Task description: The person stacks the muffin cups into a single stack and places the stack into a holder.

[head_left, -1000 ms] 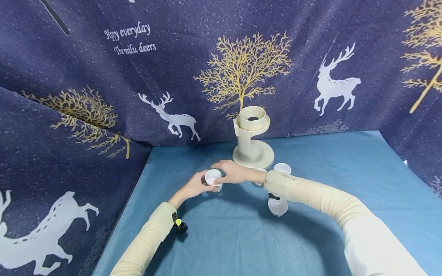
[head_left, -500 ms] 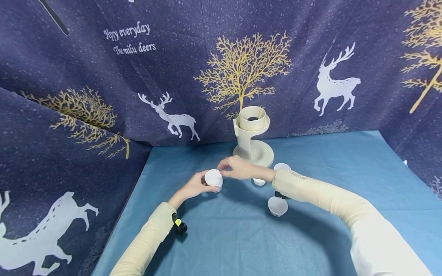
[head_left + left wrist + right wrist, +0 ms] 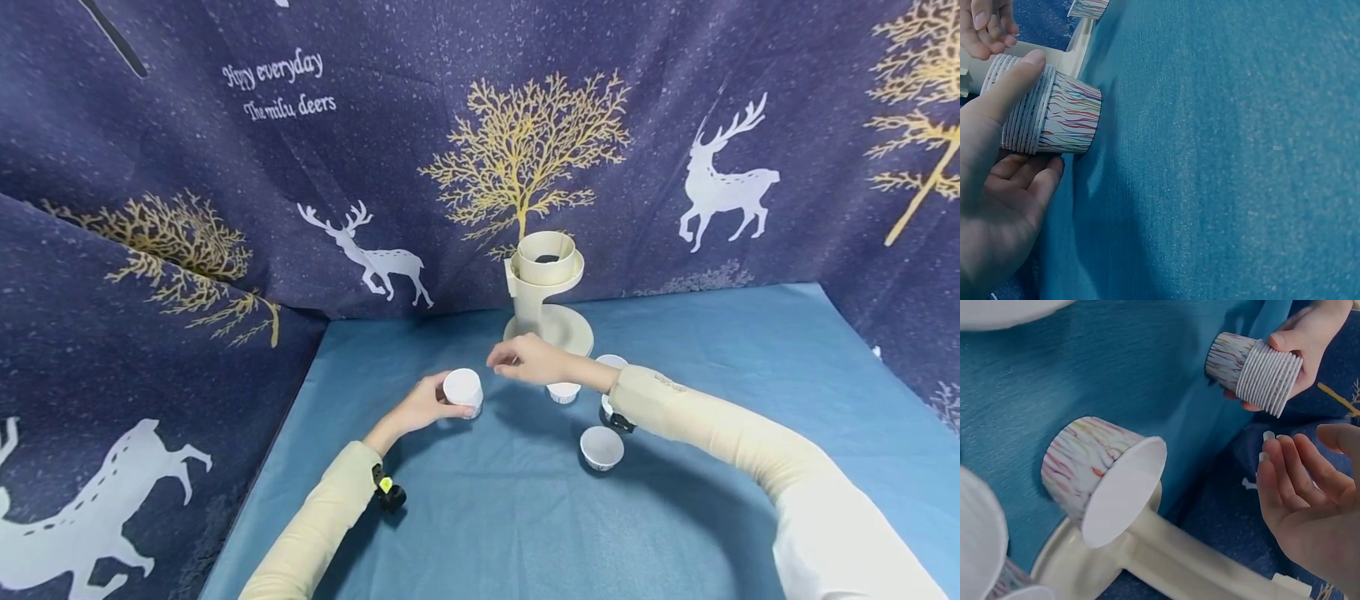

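Observation:
My left hand grips a nested stack of small paper cups, rims upward, at the left of the table. Close up in the left wrist view, the stack shows many white rims and coloured wavy lines on its outermost cup; thumb and fingers go around it. To the right of the stack, my right hand hangs over the table with loosely bent fingers and nothing in them. Below its wrist stands a single paper cup, which the right wrist view shows as a patterned cup with a white inside.
Behind my right hand stands a cream stand with a round base and a ring on top. Another paper cup sits nearer me, and more cups are partly hidden by the right sleeve. A deer-print curtain hangs behind.
My right hand has left the rim of the stack and drawn back to the right, empty. The left hand keeps its hold on the stack in the same place.

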{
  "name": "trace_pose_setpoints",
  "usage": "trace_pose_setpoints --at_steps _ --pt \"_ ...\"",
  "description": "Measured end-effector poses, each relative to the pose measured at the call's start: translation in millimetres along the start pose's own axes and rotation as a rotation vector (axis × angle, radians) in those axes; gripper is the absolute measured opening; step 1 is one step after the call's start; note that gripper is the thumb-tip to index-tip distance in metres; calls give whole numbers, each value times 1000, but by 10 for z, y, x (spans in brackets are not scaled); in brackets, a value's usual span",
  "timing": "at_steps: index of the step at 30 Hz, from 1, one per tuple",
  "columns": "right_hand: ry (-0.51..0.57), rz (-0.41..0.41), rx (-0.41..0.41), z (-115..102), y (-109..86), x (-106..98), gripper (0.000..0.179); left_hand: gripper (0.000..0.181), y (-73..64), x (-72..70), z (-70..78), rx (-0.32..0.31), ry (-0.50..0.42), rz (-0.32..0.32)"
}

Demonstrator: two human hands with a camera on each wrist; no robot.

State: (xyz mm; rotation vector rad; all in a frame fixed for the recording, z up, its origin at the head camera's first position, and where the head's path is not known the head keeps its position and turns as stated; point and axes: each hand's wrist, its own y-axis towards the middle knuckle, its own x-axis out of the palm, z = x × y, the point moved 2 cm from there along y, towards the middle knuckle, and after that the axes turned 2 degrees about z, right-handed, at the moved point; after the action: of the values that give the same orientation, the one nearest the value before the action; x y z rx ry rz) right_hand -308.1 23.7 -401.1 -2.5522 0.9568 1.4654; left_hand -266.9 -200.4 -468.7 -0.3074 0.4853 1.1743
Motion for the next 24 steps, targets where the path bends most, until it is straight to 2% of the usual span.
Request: trace_pose_setpoints --at_steps 6,9,16,24 --pt "5 -3 35 65 -78 -38 20 62 -71 -22 205 -3 -7 -24" --pt "8 -9 53 81 -116 -59 19 60 -87 -29 252 6 8 -30" --pt "23 -22 44 136 -235 -105 13 63 -3 -10 19 -8 25 0" --pt "33 25 60 246 -377 -135 15 62 13 -10 -23 8 33 -1"
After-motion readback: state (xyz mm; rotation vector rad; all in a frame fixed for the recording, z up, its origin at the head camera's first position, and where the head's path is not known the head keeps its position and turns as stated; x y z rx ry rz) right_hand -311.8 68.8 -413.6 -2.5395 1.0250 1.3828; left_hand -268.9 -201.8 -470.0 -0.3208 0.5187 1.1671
